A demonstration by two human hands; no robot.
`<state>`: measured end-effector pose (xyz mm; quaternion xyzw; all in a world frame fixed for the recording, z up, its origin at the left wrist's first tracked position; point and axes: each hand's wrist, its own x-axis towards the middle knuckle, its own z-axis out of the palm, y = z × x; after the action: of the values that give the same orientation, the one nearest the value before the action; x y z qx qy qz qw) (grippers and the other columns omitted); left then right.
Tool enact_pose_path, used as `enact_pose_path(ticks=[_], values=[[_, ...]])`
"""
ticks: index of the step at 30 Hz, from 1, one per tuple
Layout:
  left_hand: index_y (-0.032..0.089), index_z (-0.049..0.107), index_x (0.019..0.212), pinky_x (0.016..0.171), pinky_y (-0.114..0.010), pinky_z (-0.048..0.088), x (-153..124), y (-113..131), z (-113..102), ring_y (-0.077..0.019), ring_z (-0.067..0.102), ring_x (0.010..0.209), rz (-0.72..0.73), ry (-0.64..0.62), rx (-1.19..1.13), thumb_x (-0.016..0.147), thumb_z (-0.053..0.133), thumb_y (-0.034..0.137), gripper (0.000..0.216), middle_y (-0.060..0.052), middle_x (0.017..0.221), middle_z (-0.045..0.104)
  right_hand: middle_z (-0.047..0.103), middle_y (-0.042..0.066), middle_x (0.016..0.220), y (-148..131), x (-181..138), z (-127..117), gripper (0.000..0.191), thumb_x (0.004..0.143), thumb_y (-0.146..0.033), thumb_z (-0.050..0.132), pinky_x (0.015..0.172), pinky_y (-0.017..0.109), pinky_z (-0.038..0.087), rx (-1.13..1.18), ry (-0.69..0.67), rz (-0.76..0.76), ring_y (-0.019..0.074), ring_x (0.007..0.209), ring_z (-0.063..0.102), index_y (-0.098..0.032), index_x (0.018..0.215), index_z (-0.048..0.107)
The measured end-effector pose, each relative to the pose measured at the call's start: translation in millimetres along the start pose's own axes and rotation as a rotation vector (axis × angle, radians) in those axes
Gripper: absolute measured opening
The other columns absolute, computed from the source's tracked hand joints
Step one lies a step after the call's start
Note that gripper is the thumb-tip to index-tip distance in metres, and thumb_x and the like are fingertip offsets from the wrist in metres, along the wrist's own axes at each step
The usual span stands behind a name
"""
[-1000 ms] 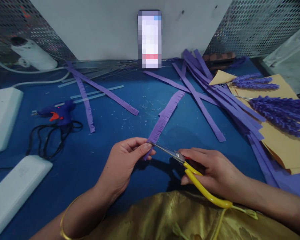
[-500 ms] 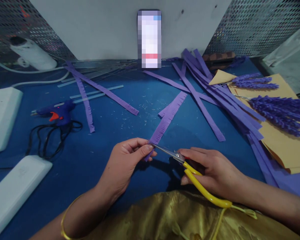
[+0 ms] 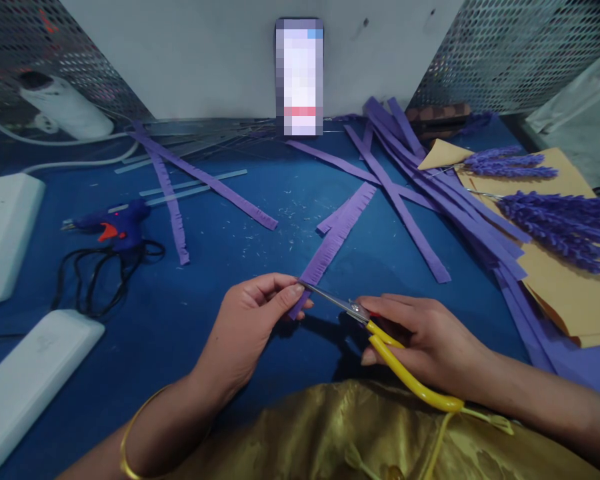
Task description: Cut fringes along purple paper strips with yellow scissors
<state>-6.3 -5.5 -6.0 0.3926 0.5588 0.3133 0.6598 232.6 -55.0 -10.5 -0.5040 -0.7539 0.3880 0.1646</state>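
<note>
My left hand (image 3: pixel 260 313) pinches a purple paper strip (image 3: pixel 337 237) near its lower end, between thumb and fingers. Small cuts fringe one long edge of this strip, which slants away to the upper right. In my right hand (image 3: pixel 425 333) is a pair of scissors (image 3: pixel 405 377) with yellow handles. Their metal blades point left and lie across the strip right beside my left thumb; the blades look nearly closed. Part of the strip's end is hidden behind my left fingers. A gold bangle (image 3: pixel 125 440) circles my left wrist.
Other purple strips (image 3: pixel 400 207) lie at right, near lavender-like flower stems (image 3: pixel 560 220) on tan paper (image 3: pixel 555 293). At left are a blue glue gun (image 3: pixel 113 223), its black cord and a white power strip (image 3: pixel 40 380). A phone (image 3: pixel 300 77) stands against the back board.
The scissor blades have shifted very slightly on the strip, and the strip's lower end shows a little more below them. Both hands stay almost in place.
</note>
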Motion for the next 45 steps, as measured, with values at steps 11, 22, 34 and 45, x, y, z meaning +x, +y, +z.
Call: enact_pose_path(ticks=[11,22,34,45], values=[[0.020,0.078,0.075,0.063,-0.020,0.045,4.1,-2.3,-1.9,-0.0087,0.058,0.061,-0.020,-0.027,-0.068,0.079,0.078,0.028,0.009,0.001,0.067,0.072,0.066,0.004,0.077,0.6,2.6,1.4,0.051,0.091,-0.064,0.059,0.060,0.026,0.042,0.124,-0.034,0.033,0.0170,0.067,0.058,-0.016,0.103,0.071],[0.019,0.079,0.076,0.064,-0.021,0.046,3.3,-1.8,-1.2,-0.0100,0.060,0.063,0.028,0.030,-0.019,0.076,0.079,0.028,0.009,0.000,0.068,0.073,0.063,0.002,0.077,2.8,0.1,1.0,0.053,0.085,-0.061,0.068,0.058,0.027,0.039,-0.017,0.019,0.034,0.0171,0.065,0.056,-0.020,0.118,0.068],[0.018,0.078,0.075,0.062,-0.021,0.046,2.3,-1.2,2.8,-0.0103,0.059,0.061,0.030,0.073,-0.060,0.074,0.080,0.027,0.009,-0.001,0.066,0.073,0.064,0.002,0.078,2.3,0.0,3.2,0.051,0.089,-0.065,0.060,0.059,0.028,0.039,0.032,0.014,0.024,0.0176,0.065,0.057,-0.021,0.112,0.069],[0.019,0.078,0.075,0.062,-0.021,0.046,4.9,-5.4,1.3,-0.0102,0.060,0.060,-0.004,0.064,-0.096,0.072,0.082,0.030,0.012,-0.001,0.066,0.074,0.062,0.001,0.073,0.2,1.1,1.0,0.049,0.092,-0.064,0.057,0.058,0.027,0.040,0.015,-0.006,0.000,0.0167,0.063,0.056,-0.018,0.106,0.068]])
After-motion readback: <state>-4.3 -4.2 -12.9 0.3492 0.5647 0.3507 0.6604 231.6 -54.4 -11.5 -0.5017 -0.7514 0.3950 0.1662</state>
